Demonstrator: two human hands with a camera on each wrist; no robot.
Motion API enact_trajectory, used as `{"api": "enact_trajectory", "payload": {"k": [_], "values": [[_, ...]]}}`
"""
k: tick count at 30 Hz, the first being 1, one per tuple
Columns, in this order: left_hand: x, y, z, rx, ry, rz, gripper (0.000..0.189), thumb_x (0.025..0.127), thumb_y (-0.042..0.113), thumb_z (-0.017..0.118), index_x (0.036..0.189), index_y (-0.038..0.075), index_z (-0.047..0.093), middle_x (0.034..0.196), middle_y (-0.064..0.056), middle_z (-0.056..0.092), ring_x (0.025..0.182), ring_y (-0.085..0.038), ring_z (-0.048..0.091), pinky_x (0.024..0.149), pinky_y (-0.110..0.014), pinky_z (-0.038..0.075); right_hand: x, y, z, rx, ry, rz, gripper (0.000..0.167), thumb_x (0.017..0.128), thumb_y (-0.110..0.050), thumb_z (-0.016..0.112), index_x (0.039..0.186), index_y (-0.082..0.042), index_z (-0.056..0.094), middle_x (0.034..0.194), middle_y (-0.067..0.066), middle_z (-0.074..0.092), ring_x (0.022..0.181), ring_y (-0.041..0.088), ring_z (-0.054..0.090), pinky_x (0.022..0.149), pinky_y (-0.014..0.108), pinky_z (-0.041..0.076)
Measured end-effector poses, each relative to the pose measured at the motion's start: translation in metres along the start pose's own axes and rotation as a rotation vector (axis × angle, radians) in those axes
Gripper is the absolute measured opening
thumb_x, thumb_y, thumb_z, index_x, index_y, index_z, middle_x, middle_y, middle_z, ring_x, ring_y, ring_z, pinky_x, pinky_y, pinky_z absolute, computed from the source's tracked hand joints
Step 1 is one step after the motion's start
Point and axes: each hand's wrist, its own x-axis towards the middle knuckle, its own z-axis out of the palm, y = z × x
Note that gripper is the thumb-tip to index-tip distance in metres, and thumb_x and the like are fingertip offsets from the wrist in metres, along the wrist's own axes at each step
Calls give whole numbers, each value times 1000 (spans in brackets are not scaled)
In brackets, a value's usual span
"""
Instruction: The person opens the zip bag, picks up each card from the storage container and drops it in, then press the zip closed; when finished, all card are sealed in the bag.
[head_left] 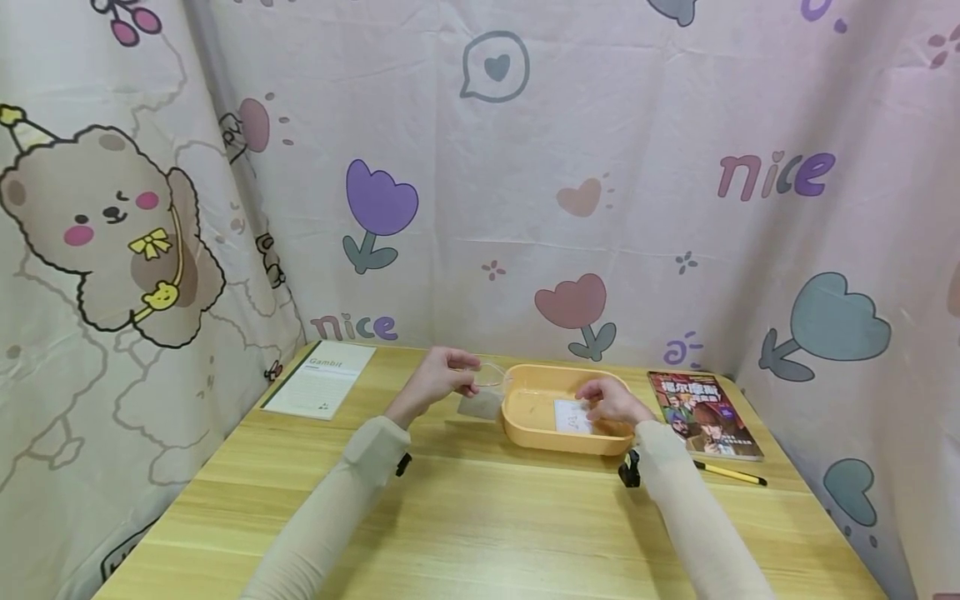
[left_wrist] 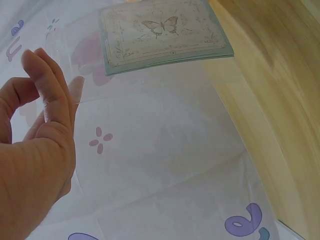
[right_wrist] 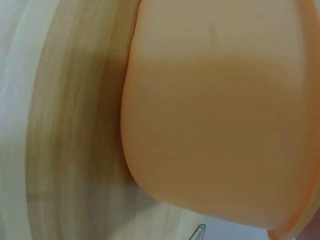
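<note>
My left hand (head_left: 442,377) pinches the edge of a clear plastic bag (head_left: 492,373) to the left of an orange plastic basket (head_left: 558,443). Inside the bag, the left wrist view shows pale green cards (left_wrist: 167,32) printed with a brown butterfly and a fine border. Over the basket's right half, my right hand (head_left: 611,402) holds a small white card (head_left: 572,417) by its right side, with dark marks on its face. In the right wrist view the basket's outer wall (right_wrist: 215,130) fills the frame and hides this hand's fingers.
To the right of the basket lies a colourful magazine (head_left: 705,415), with a yellow pen (head_left: 731,474) in front of it. A white "Gambit" booklet (head_left: 321,382) lies at the table's back left. A patterned curtain (head_left: 480,208) hangs behind the wooden table (head_left: 480,525).
</note>
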Motion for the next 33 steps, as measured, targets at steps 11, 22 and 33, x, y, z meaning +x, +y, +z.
{"api": "enact_trajectory", "payload": {"k": [11,22,33], "values": [[-2,-1,0,-3,-5,1,30,92,-4,60,122,-9,63,121,-25,66,66,-14,69,72,-35,63,3,6,7,26,-12,94,38,67,14,75,102,4,66,99,16,62,90,24,54,82,33,50],[-2,0,1,-15,-7,4,31,91,-5,59,121,-9,62,121,-26,65,66,-14,69,70,-32,63,6,8,10,17,-17,91,37,69,13,75,104,3,66,104,16,63,94,26,54,90,42,50],[-1,-2,1,-9,-34,13,34,92,-4,59,125,-13,58,124,-30,62,69,-16,70,72,-37,63,5,5,10,-32,-41,72,40,74,6,76,112,2,66,112,19,63,98,28,53,93,45,49]]}}
